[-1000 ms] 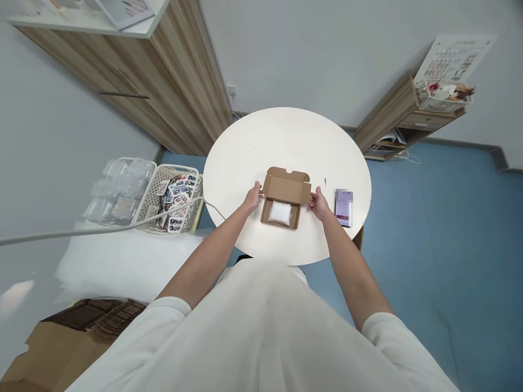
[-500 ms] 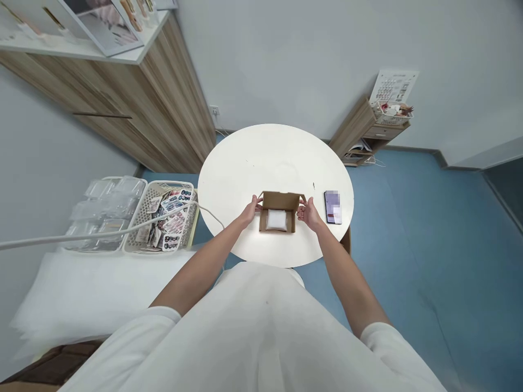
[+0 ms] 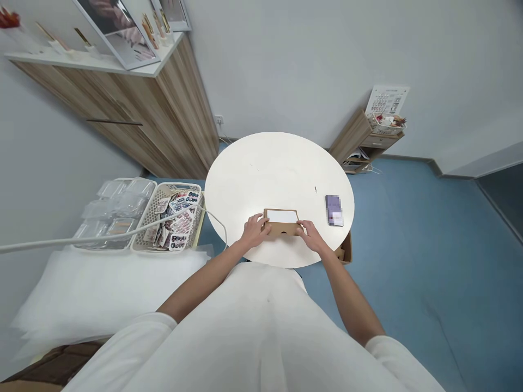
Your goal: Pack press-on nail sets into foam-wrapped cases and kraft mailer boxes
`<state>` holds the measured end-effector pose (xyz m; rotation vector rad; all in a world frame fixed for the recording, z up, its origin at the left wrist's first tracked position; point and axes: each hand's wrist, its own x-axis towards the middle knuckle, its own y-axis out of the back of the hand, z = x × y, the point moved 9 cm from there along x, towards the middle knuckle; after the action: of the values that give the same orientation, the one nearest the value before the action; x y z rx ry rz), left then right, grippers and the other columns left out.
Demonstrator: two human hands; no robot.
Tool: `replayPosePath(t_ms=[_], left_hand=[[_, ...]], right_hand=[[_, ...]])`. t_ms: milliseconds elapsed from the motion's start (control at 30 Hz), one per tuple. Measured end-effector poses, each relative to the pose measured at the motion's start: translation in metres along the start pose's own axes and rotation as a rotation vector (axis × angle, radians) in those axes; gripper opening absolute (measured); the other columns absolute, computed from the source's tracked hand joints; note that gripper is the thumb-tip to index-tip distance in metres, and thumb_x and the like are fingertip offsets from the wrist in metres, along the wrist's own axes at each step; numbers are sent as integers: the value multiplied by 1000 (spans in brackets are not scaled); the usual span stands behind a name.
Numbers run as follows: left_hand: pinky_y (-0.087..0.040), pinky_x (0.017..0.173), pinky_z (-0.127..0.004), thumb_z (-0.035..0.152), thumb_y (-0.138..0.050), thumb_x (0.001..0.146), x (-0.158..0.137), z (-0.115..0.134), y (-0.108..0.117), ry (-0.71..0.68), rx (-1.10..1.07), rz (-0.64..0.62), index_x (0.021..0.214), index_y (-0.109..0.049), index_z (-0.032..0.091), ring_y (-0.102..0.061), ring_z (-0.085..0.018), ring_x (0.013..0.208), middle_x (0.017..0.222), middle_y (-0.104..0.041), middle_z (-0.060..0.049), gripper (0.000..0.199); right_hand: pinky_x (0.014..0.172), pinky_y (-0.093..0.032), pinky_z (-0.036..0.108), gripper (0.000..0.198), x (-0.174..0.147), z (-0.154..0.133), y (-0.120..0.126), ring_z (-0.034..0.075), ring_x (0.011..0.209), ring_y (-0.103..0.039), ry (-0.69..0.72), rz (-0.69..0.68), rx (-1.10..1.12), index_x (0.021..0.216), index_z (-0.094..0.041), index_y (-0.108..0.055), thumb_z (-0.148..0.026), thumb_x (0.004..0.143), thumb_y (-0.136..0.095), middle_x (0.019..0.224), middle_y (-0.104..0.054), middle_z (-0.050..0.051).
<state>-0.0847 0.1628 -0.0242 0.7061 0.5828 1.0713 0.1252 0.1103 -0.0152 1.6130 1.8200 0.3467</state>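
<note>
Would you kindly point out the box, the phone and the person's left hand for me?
Box (image 3: pixel 281 226), head view: on its brown front.
Phone (image 3: pixel 334 210), head view: on its screen.
Left hand (image 3: pixel 255 232), head view: on the back of the hand.

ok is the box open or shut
The box looks shut: its lid is folded over, white top hiding the inside. Cannot tell whether the notched front flap is fully tucked.
</note>
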Motion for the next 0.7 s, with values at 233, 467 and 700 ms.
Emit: replayPosePath(t_ms=[233,467,700], left_hand=[[-29,95,-49,49,-40,83,-10,9,-19,-62,213,-69,108,-57,26,-33,-30,122,130,-41,-11,38],[-24,98,-50,52,-39,82,-13,-5,-31,59,195,-70,127,-41,27,-25,-33,128,142,-27,-11,51],[-27,98,-46,47,-53,72,-25,-28,-39,180,71,-146,138,-19,24,-30,-30,127,134,-39,-11,78]], right_hand=[[100,-29,43,49,-2,11,-25,28,130,-23,-105,-50,-242,119,-22,-49,-53,84,-37,137,-30,13],[100,-29,41,49,-1,18,-28,26,128,-30,-122,-45,-269,127,-23,-42,-49,86,-34,138,-32,11],[103,-26,41,67,-7,33,-20,24,127,-33,-91,-15,-202,137,-21,-23,-47,80,-45,138,-35,10]])
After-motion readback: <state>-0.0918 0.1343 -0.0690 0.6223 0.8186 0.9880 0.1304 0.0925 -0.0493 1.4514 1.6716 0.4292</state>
